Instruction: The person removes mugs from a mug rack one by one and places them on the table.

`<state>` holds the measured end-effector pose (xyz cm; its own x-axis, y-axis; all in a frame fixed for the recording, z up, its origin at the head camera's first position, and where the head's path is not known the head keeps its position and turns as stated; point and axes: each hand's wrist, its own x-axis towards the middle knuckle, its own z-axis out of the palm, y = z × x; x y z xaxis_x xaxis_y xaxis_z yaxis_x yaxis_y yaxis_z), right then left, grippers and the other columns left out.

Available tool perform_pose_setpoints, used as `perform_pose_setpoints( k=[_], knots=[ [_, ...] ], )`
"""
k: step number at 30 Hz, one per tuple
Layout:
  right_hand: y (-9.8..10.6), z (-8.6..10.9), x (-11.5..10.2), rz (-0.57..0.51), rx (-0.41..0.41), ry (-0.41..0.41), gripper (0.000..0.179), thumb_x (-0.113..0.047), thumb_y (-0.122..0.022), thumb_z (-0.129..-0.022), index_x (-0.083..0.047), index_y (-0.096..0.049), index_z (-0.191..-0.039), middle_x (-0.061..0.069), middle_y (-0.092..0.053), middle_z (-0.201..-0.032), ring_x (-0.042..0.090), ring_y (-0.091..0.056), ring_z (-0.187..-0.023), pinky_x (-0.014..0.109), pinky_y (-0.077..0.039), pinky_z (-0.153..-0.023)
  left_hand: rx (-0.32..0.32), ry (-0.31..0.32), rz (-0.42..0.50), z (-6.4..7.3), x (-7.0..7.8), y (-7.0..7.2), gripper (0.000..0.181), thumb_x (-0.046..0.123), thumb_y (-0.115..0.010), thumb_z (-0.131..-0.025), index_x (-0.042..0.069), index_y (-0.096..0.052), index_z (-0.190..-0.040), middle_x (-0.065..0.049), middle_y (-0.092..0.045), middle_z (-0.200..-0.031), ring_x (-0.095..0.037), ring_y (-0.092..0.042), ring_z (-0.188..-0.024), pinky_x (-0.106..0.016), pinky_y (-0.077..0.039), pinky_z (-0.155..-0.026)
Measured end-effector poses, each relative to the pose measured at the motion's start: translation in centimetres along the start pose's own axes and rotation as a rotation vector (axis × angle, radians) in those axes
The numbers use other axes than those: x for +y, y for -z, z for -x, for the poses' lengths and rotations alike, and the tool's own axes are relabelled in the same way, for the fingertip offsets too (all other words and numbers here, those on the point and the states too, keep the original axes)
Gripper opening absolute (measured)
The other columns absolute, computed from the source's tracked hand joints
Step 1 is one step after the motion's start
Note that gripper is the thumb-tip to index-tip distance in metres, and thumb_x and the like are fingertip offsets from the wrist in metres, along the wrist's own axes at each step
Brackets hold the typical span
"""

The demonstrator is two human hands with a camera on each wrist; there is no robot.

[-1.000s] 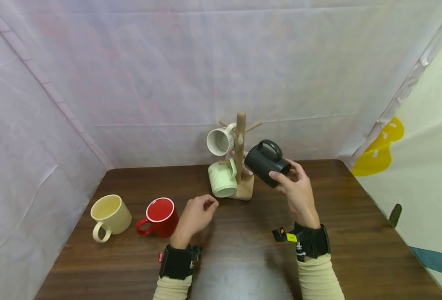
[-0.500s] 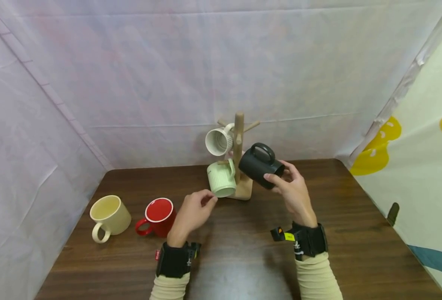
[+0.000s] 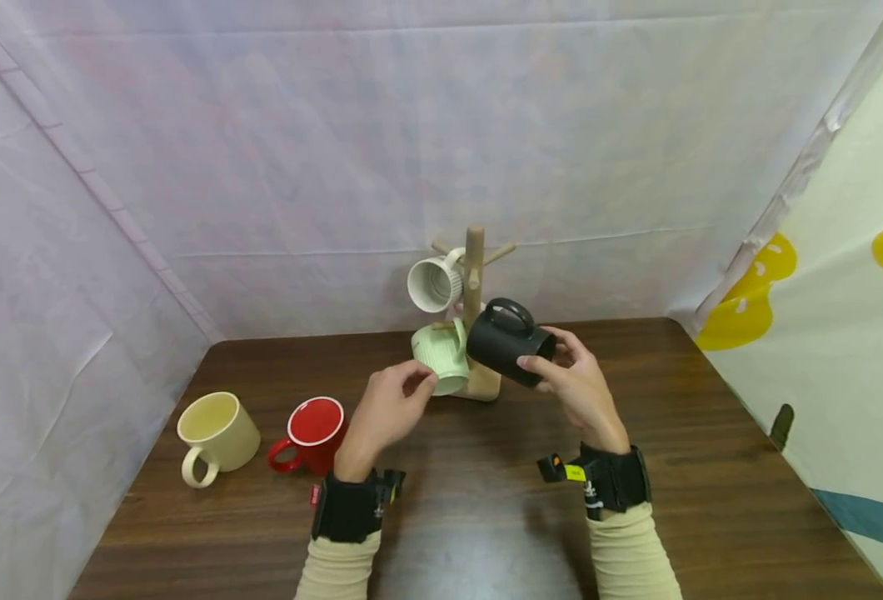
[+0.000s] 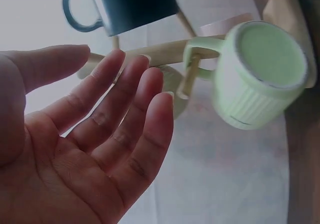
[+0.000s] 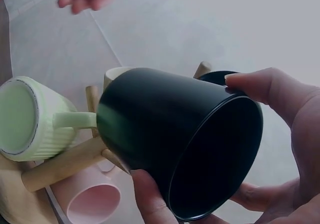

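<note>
My right hand [image 3: 580,392] grips a black mug [image 3: 511,343] near its rim, thumb on one side and fingers on the other. The mug lies tilted in the air, handle upward and mouth toward my palm, just in front of the wooden mug tree [image 3: 474,275]. A ribbed light green mug [image 3: 441,360] hangs by its handle from a lower peg. My left hand [image 3: 385,412] overlaps that mug in the head view; the left wrist view shows its fingers [image 4: 155,119] loosely bent, holding nothing and apart from the green mug [image 4: 255,84].
A white mug [image 3: 432,285] hangs on an upper peg at the left. Low behind the tree is a pink mug [image 5: 93,201], mostly hidden from the head view. A red mug [image 3: 317,427] and a pale yellow mug [image 3: 224,433] stand on the table [image 3: 486,517] at left.
My right hand has brought the black mug left and slightly down, closer to the tree post. The left hand has risen slightly toward the green mug.
</note>
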<state>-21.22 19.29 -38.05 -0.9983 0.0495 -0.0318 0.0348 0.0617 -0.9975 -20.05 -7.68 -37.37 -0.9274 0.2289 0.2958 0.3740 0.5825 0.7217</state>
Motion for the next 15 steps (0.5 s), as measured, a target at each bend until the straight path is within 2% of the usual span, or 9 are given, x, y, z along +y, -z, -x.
perform_pose_setpoints(
  k=[6,10,15],
  knots=[
    [0.1,0.0,-0.1,0.044,-0.041,-0.01,0.063,-0.021,-0.076,-0.087,-0.018,-0.048,-0.142,0.017,-0.049,-0.133,0.029,-0.063,-0.11,0.038,-0.059,-0.083,0.019,-0.029,0.0,-0.7,1.0,0.5,0.016,0.02,-0.064,-0.097,0.01,-0.073,-0.104,-0.004,-0.074,-0.096,-0.018,-0.065,-0.088,-0.037,-0.052,-0.083],
    [0.1,-0.1,0.1,0.085,-0.056,-0.01,0.064,-0.02,-0.076,-0.086,-0.016,-0.047,-0.144,0.02,-0.049,-0.133,0.029,-0.063,-0.107,0.038,-0.059,-0.082,0.037,-0.055,0.001,-1.0,1.5,0.6,0.015,0.019,-0.064,-0.097,0.009,-0.074,-0.103,-0.004,-0.073,-0.094,-0.018,-0.064,-0.084,-0.037,-0.052,-0.08],
    [0.0,-0.1,0.3,0.134,-0.083,-0.009,0.064,-0.022,-0.076,-0.086,-0.015,-0.049,-0.143,0.02,-0.051,-0.133,0.028,-0.063,-0.103,0.043,-0.057,-0.083,0.068,-0.099,0.008,-1.3,2.1,0.6,0.015,0.017,-0.064,-0.097,0.008,-0.073,-0.102,-0.005,-0.072,-0.091,-0.018,-0.065,-0.084,-0.04,-0.053,-0.077]
  ],
)
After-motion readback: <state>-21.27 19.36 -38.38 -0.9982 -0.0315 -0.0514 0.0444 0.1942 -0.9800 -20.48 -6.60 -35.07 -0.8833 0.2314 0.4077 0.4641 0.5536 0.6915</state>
